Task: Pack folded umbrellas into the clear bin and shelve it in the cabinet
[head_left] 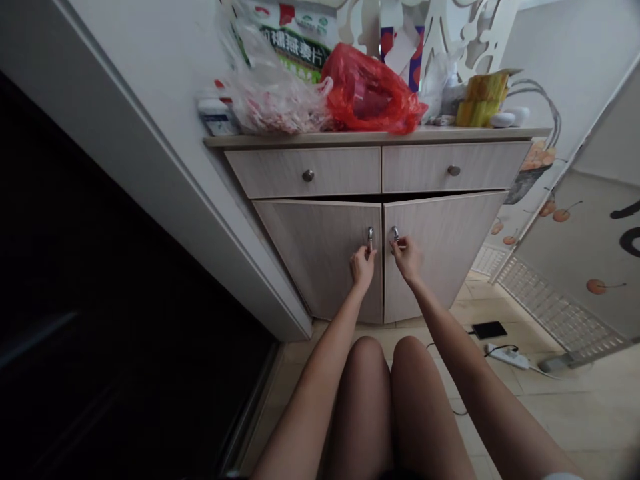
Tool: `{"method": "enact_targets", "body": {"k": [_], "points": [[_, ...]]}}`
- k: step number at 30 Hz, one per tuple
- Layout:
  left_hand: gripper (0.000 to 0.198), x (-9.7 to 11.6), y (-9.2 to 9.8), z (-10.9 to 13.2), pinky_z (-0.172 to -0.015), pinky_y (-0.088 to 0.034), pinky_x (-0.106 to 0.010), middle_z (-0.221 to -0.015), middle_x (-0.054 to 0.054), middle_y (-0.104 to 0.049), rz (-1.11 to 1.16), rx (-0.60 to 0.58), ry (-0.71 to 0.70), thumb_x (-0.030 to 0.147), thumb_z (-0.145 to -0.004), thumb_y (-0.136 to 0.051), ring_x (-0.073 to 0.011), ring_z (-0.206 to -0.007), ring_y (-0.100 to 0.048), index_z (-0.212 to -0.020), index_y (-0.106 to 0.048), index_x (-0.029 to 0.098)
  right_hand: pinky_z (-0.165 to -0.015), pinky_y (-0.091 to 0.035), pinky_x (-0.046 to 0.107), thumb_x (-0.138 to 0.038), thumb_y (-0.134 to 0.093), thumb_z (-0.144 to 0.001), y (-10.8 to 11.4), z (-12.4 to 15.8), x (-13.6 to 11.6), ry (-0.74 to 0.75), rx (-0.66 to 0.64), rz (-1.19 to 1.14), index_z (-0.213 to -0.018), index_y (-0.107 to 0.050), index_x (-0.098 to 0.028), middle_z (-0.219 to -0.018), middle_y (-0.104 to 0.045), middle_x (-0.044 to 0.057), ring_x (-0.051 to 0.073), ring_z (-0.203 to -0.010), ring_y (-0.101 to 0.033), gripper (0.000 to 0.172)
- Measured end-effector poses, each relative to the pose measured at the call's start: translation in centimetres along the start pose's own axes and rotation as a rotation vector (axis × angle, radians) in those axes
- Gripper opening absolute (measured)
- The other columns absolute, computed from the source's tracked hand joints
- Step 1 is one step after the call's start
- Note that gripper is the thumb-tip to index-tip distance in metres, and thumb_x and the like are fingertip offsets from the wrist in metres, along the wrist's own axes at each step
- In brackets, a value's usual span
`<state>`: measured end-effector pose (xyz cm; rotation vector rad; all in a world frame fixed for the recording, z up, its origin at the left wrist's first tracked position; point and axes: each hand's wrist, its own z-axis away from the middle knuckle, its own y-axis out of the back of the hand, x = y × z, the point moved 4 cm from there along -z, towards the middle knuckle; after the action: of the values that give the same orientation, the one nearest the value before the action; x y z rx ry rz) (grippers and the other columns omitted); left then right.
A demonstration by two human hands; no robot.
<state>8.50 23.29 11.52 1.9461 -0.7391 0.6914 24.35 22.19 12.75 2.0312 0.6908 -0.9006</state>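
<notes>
A light wood-grain cabinet has two lower doors, both slightly ajar, with a dark gap along their top edges. My left hand pinches the metal handle of the left door. On the right door, my right hand is closed on the matching handle. The two hands are close together, on either side of the seam between the doors. What lies inside the cabinet is hidden. Above the doors are two shut drawers, a left drawer and a right drawer, each with a round knob.
On the cabinet top stand a red plastic bag, a clear bag, a white tub and yellow packs. A power strip and a black phone-like device lie on the floor at right. My knees are before the doors.
</notes>
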Motion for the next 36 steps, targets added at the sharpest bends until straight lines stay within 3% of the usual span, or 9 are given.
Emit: {"method": "enact_targets", "body": {"k": [8, 20, 29, 33, 36], "points": [[0.014, 0.5, -1.2, -2.2, -0.077, -0.043, -0.030, -0.096, -0.015, -0.074, -0.047, -0.028, 0.025, 0.026, -0.090, -0.064, -0.0226, -0.086, -0.068, -0.093, -0.070, 0.014, -0.074, -0.048, 0.030, -0.037, -0.053, -0.091, -2.0, -2.5, -0.1, 0.008, -0.006, -0.050, -0.088, -0.060, -0.020, -0.094, -0.073, 0.012, 0.022, -0.083, -0.070, 0.019], [0.013, -0.1, -2.9, -3.9, -0.077, -0.044, -0.027, -0.095, -0.011, -0.074, -0.019, -0.008, 0.051, 0.028, -0.091, -0.062, -0.0204, -0.087, -0.068, -0.094, -0.069, 0.017, -0.071, -0.045, 0.030, -0.040, -0.052, -0.090, -3.8, -4.5, 0.7, 0.028, 0.050, -0.081, -0.087, -0.061, -0.017, -0.088, -0.071, 0.012, 0.022, -0.079, -0.066, 0.025], [0.011, -0.3, -3.4, -4.9, -0.079, -0.045, -0.029, -0.095, -0.012, -0.074, 0.011, -0.015, 0.081, 0.026, -0.091, -0.063, -0.0207, -0.087, -0.068, -0.094, -0.067, 0.017, -0.073, -0.040, 0.031, -0.044, -0.046, -0.092, -4.2, -5.1, 0.7, 0.024, 0.042, 0.052, -0.095, -0.061, -0.017, -0.092, -0.068, 0.011, 0.022, -0.082, -0.059, 0.031], [0.016, 0.3, -3.2, -4.5, -0.086, -0.046, -0.032, -0.102, -0.014, -0.072, 0.021, -0.092, 0.012, 0.022, -0.089, -0.064, -0.0221, -0.096, -0.068, -0.104, -0.065, 0.015, -0.072, -0.040, 0.030, -0.045, -0.049, -0.091, -3.9, -5.1, 0.3, 0.018, 0.004, -0.024, -0.095, -0.060, -0.017, -0.087, -0.065, 0.009, 0.021, -0.081, -0.058, 0.030], [0.038, 0.3, -2.0, -3.8, -0.087, -0.048, -0.034, -0.103, -0.015, -0.071, 0.087, -0.147, 0.037, 0.021, -0.088, -0.065, -0.0228, -0.097, -0.068, -0.125, -0.057, 0.014, -0.067, -0.038, 0.028, -0.049, -0.058, -0.085, -3.1, -4.5, 0.1, -0.021, -0.093, -0.150, -0.103, -0.062, -0.014, -0.072, -0.059, 0.003, 0.018, -0.071, -0.056, 0.039]]}}
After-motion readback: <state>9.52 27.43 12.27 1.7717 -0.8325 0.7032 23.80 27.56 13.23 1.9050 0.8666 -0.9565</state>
